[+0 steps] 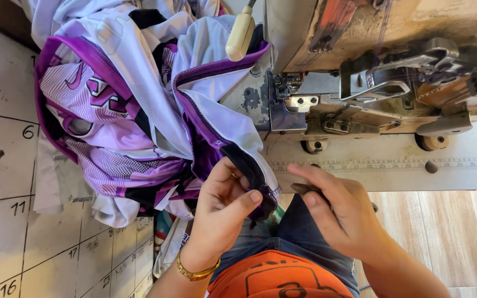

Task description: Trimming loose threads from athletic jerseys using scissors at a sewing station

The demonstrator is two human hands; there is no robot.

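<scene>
Here, line by line:

Left hand (223, 207): curled shut, thumb & fingers pinching dark hem of the purple cloth (238, 157). Gold ring on one finger, gold bracelet (195, 271) on wrist.

Right hand (342, 212): fingers pressed flat together, pinching a small dark strip (303, 189) at the tips. Just beside left hand, not touching it.

Purple cloth: white & purple w/ black trim. Held low at table edge, in front of the machine, over the lap.

Cloth pile (122, 105): more purple & white pieces, heaped at left of the machine, joined to the held piece.

Sewing machine (371, 72): worn, grey & rusty, up top right. Needle part (287, 85) near the cloth but apart from both hands.

Cream knob (239, 36): long, round, sticks out over the pile.

Ruler strip (387, 164): pale band w/ tiny marks along table front, just past right fingertips.

Paper sheet (6, 165): big white squares w/ hand-drawn digits, flat at far left, partly under the pile.

Lap: blue jeans (299, 232), orange shirt (277, 278) w/ dark print at bottom.

Could go wrong: hem may slip from the pinch bc grip is only at the edge, so strip & hem end up crooked. Heavy pile could drag the piece sideways. Fingers prob. at risk if pushed too near the needle part.
</scene>
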